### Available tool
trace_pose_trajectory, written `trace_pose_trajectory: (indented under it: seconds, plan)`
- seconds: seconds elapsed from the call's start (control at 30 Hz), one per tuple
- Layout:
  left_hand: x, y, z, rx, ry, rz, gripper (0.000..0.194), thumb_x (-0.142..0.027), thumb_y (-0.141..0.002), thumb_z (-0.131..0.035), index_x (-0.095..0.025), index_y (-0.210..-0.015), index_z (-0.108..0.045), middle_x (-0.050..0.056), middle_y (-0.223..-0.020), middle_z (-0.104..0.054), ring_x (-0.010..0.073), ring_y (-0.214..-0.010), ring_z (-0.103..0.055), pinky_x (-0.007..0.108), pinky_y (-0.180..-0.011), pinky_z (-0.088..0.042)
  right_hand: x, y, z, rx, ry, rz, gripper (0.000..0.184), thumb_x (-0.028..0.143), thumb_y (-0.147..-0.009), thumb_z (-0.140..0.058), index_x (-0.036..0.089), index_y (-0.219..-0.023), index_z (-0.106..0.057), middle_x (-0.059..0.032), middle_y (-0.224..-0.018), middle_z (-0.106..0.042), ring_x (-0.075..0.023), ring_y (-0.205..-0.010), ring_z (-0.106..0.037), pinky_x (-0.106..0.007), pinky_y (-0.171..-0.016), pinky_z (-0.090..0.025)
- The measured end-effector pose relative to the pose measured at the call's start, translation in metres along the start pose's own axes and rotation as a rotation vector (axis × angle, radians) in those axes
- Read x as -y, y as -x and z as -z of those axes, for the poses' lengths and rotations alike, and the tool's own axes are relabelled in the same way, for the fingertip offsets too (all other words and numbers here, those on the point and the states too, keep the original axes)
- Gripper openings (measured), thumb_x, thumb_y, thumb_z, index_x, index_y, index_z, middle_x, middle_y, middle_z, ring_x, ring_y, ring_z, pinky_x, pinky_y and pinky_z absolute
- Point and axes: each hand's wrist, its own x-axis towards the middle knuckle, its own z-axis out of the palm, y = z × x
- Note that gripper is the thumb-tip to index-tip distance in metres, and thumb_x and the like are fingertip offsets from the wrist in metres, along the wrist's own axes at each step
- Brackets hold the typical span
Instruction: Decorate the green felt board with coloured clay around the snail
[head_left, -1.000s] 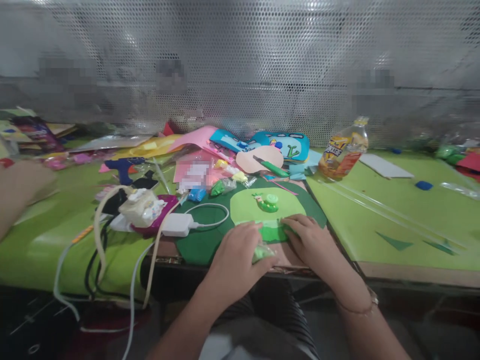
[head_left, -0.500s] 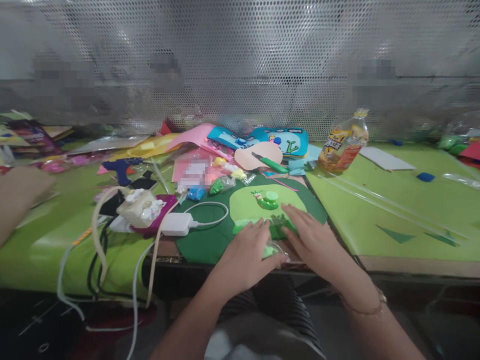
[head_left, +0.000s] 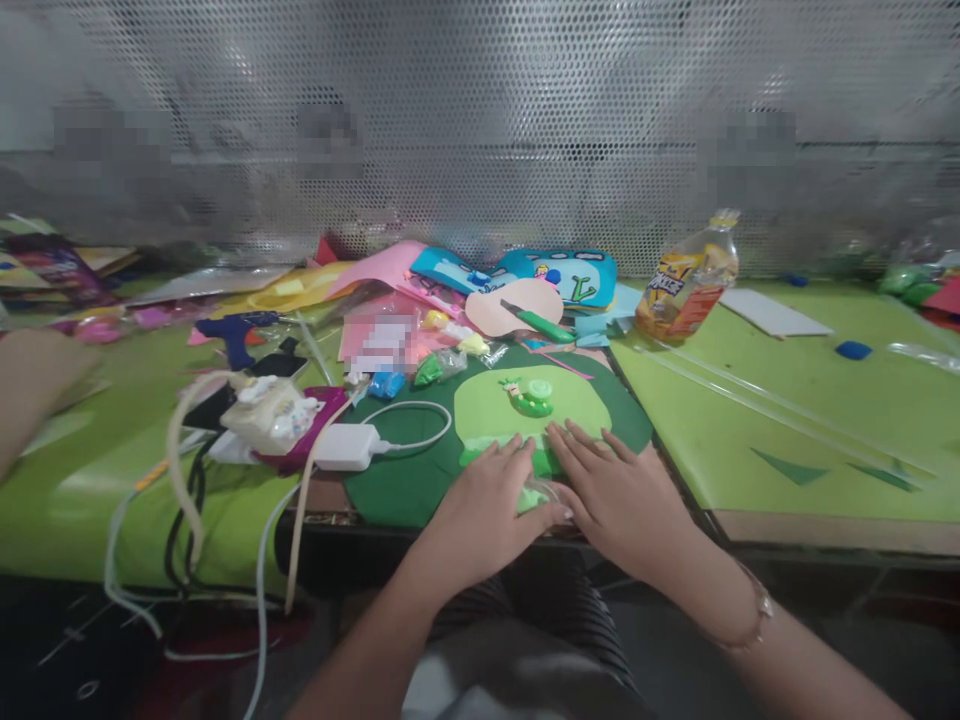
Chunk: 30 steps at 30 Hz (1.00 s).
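Note:
A green clay snail with a pale spiral shell sits on a light green paper panel, which lies on a dark green sheet. Along the panel's lower edge runs a band of green clay. My left hand rests at the left part of this band, fingers stretched forward. My right hand lies flat over its right part, fingers spread. Between my thumbs a clear wrapper with light green clay shows, partly hidden by the left hand.
Behind the panel lie a green-handled cutter, a blue decorated case and small clay packets. A juice bottle stands back right. At left are a charger, cables, a glue gun and another person's arm.
My right hand has come down and left onto the clay band, its fingers now flat beside the left hand. The left hand stays nearly in place. The view has shifted slightly.

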Motion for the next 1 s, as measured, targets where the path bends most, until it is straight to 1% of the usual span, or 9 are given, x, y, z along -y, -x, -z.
trace_pose_trajectory:
  seconds: [0.17,0.27,0.4,0.5,0.67,0.77,0.83,0.93,1.0]
  plan:
    - [-0.002,0.0,0.001,0.014,0.012,0.037,0.069,-0.057,-0.087,-0.046,-0.01,-0.137,-0.039,0.018,-0.142,-0.041,0.0281,-0.135,-0.034,0.043,-0.109,-0.032,0.004,-0.001,0.002,0.005,0.034,-0.037,0.052,0.028,-0.095,-0.026,-0.001,-0.134,-0.043,-0.0178,-0.136,-0.049,-0.0291,-0.126,-0.046,-0.049,-0.099,-0.041]
    - [-0.002,0.0,0.0,0.007,0.018,0.038,0.069,-0.058,-0.086,-0.045,-0.012,-0.138,-0.038,0.017,-0.143,-0.041,0.0289,-0.135,-0.033,0.044,-0.108,-0.032,0.005,0.0,0.002,-0.011,0.046,-0.038,0.052,0.028,-0.094,-0.028,-0.003,-0.132,-0.045,-0.0194,-0.135,-0.05,-0.0305,-0.126,-0.046,-0.05,-0.098,-0.041]
    - [0.0,0.001,-0.001,-0.002,0.024,0.038,0.07,-0.058,-0.086,-0.046,-0.012,-0.138,-0.037,0.016,-0.142,-0.042,0.0283,-0.135,-0.034,0.044,-0.108,-0.032,0.007,0.001,0.001,-0.036,0.079,-0.059,0.053,0.03,-0.093,-0.03,-0.005,-0.129,-0.048,-0.0236,-0.129,-0.053,-0.0332,-0.12,-0.051,-0.05,-0.092,-0.045]
    - [0.0,0.002,-0.002,-0.004,0.03,0.042,0.07,-0.059,-0.086,-0.045,-0.013,-0.138,-0.037,0.016,-0.143,-0.041,0.0285,-0.135,-0.033,0.044,-0.108,-0.032,0.006,0.003,0.001,-0.044,0.101,-0.067,0.053,0.031,-0.093,-0.03,-0.003,-0.127,-0.051,-0.0239,-0.128,-0.055,-0.0328,-0.116,-0.054,-0.047,-0.088,-0.047]
    - [0.003,0.002,-0.003,-0.005,0.03,0.04,0.07,-0.058,-0.087,-0.043,-0.013,-0.139,-0.036,0.015,-0.144,-0.04,0.0286,-0.136,-0.032,0.044,-0.108,-0.031,0.001,0.009,-0.003,-0.047,0.109,-0.058,0.053,0.032,-0.092,-0.035,-0.003,-0.13,-0.048,-0.024,-0.13,-0.053,-0.0326,-0.118,-0.052,-0.047,-0.091,-0.045]
    - [0.003,0.002,-0.004,0.001,0.027,0.039,0.07,-0.058,-0.087,-0.041,-0.011,-0.139,-0.036,0.015,-0.145,-0.038,0.0281,-0.136,-0.032,0.042,-0.109,-0.03,-0.003,0.016,-0.008,-0.054,0.112,-0.092,0.051,0.033,-0.092,-0.037,0.001,-0.13,-0.049,-0.023,-0.13,-0.054,-0.0326,-0.119,-0.052,-0.049,-0.092,-0.044]
    - [0.003,0.003,-0.004,0.002,0.026,0.041,0.069,-0.058,-0.088,-0.04,-0.011,-0.139,-0.037,0.015,-0.145,-0.038,0.0276,-0.136,-0.032,0.041,-0.109,-0.029,-0.008,0.02,-0.01,-0.061,0.12,-0.108,0.051,0.034,-0.093,-0.037,0.001,-0.129,-0.049,-0.0233,-0.13,-0.054,-0.0332,-0.117,-0.053,-0.05,-0.092,-0.045]
    - [0.002,0.004,-0.003,-0.003,0.025,0.036,0.068,-0.058,-0.088,-0.04,-0.012,-0.139,-0.038,0.014,-0.145,-0.038,0.0275,-0.136,-0.033,0.042,-0.109,-0.03,-0.015,0.022,-0.007,-0.068,0.105,-0.079,0.049,0.033,-0.095,-0.034,0.002,-0.129,-0.049,-0.0226,-0.129,-0.055,-0.0332,-0.116,-0.054,-0.05,-0.09,-0.047]
    - [0.002,0.004,-0.003,-0.012,0.022,0.027,0.068,-0.058,-0.088,-0.041,-0.012,-0.138,-0.038,0.015,-0.144,-0.039,0.0281,-0.135,-0.033,0.043,-0.109,-0.031,-0.017,0.018,-0.001,-0.085,0.067,-0.067,0.047,0.03,-0.096,-0.03,0.004,-0.129,-0.05,-0.0226,-0.13,-0.054,-0.0334,-0.119,-0.052,-0.051,-0.09,-0.048]
